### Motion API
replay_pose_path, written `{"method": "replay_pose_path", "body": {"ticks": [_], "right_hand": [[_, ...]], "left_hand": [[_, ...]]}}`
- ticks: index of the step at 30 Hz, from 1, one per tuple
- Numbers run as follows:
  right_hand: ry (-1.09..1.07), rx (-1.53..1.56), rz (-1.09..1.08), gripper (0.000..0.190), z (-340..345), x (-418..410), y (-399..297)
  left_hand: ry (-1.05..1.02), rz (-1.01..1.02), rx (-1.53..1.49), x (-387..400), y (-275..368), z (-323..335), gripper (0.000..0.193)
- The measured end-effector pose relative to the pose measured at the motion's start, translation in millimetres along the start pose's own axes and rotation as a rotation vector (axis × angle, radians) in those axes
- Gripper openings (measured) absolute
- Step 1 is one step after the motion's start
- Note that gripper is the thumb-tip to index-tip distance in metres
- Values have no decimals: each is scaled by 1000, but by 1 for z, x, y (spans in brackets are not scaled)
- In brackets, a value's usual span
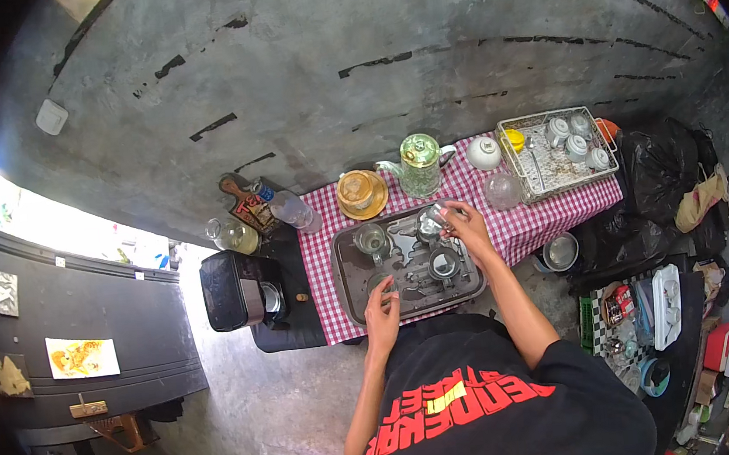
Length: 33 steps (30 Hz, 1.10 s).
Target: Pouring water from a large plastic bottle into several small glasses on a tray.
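Observation:
A dark serving tray (pixel 409 249) with a wet surface lies before me. My left hand (pixel 381 305) is at its near left corner, its fingers around a clear glass (pixel 385 283) that is partly hidden by them. Over the tray's far right part, my right hand (pixel 468 227) grips a clear glass cup (pixel 428 221) at its right side. Whether that cup touches the tray, I cannot tell. Two more cups stand on the tray: a glass mug (pixel 371 239) at the far left and a glass cup (pixel 444 264) near the right end.
Behind the tray on the checkered tablecloth (pixel 319 265) are a lidded wooden-looking pot (pixel 357 189), a green patterned teapot (pixel 421 166), a white bowl (pixel 484 153) and a glass bowl (pixel 502 189). A wire basket (pixel 563 175) holds upturned cups. A black appliance (pixel 232 289) stands left.

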State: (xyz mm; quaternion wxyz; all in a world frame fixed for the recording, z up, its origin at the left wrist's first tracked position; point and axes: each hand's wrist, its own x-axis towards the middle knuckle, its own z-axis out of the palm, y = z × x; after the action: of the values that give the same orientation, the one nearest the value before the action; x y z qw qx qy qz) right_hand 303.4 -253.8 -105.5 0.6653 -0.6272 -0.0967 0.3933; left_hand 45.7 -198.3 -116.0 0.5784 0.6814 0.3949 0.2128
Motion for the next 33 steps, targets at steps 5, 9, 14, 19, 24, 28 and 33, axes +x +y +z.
{"method": "replay_pose_path", "body": {"ticks": [5, 9, 14, 19, 24, 28, 33], "right_hand": [[-77, 36, -101, 51, 10, -15, -10], [-177, 21, -110, 63, 25, -28, -20], [-307, 18, -321, 60, 36, -37, -19], [-337, 76, -329, 51, 44, -42, -20], [-200, -248, -523, 47, 51, -45, -18], [-125, -287, -620, 38, 61, -56, -29], [-104, -325, -627, 26, 73, -70, -43]], "left_hand": [[-76, 42, -58, 12, 30, 9, 39], [-65, 101, -88, 24, 66, 21, 42], [-57, 307, -60, 27, 107, 31, 51], [-17, 366, -30, 23, 108, 33, 51], [-41, 324, -82, 18, 107, 30, 51], [-8, 344, -36, 16, 108, 22, 47], [59, 353, -10, 14, 99, -3, 40]]}}
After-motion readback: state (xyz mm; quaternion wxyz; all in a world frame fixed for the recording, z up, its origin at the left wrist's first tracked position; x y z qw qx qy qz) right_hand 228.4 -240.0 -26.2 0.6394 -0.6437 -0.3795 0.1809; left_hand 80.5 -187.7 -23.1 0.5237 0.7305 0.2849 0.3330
